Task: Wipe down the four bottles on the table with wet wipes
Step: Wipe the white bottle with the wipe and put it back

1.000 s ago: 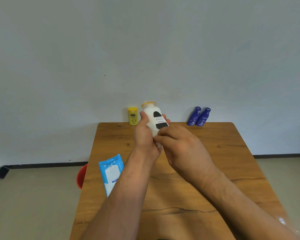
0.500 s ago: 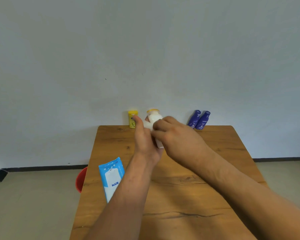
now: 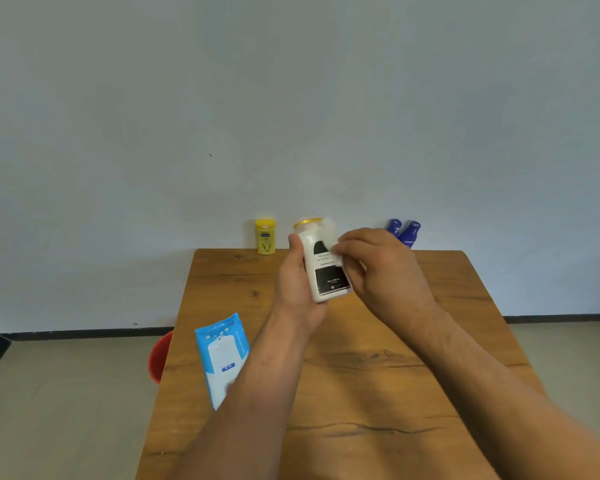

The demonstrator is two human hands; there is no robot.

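Observation:
My left hand (image 3: 297,289) grips a white bottle (image 3: 323,268) with a black label and a gold cap, held upright above the middle of the wooden table (image 3: 343,393). My right hand (image 3: 378,268) pinches a white wet wipe (image 3: 336,252) against the bottle's right side near the top. A yellow bottle (image 3: 265,236) stands at the table's far edge on the left. Two dark blue bottles (image 3: 404,232) lean side by side at the far edge on the right, partly hidden by my right hand.
A blue and white pack of wet wipes (image 3: 222,355) lies at the table's left edge, partly under my left forearm. A red bin (image 3: 158,358) sits on the floor left of the table. A plain wall stands right behind the table.
My right hand slid up over the bottle and has now come back to its right side, uncovering the black label. The bottle sits a little lower and closer to me.

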